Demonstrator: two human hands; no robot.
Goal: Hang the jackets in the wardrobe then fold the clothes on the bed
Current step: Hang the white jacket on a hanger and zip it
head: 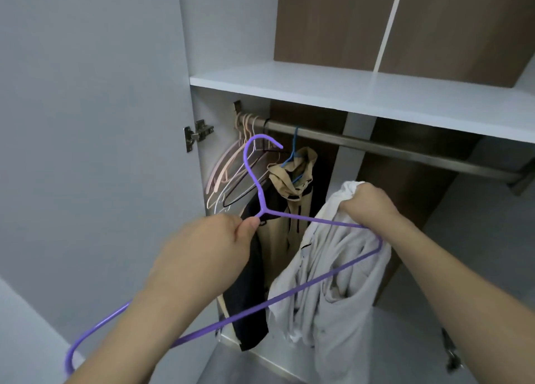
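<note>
Room: I look into an open wardrobe (333, 163) with pale grey walls and a brown wood back.
Door: the grey wardrobe door (86, 123) stands open on my left, with one metal hinge (198, 133) on its edge.
Shelf: one white shelf (362, 94) runs across the top, above the rail.
Rail: one metal rail (390, 149) goes from the left wall off to the right.
Empty hangers: a bunch of thin empty hangers (231, 169) hang at the left end of the rail. They are pink, white and black. I cannot count them, since they overlap.
Hung jacket: one tan and dark jacket (289, 210) hangs on a blue hanger (293, 152) just beside the empty ones.
Purple hanger: I hold one purple hanger (318, 282) in front of the wardrobe. Its hook points up, near the rail but not on it.
White jacket: one white jacket (333, 268) hangs down from my right hand, behind the purple hanger's bars and to the right of the hung jacket.
Left hand: my left hand (208, 250) pinches the purple hanger at its neck, thumb on top.
Right hand: my right hand (367, 204) grips the top of the white jacket in a tight fist, touching the hanger's right arm.
Hands: two.
</note>
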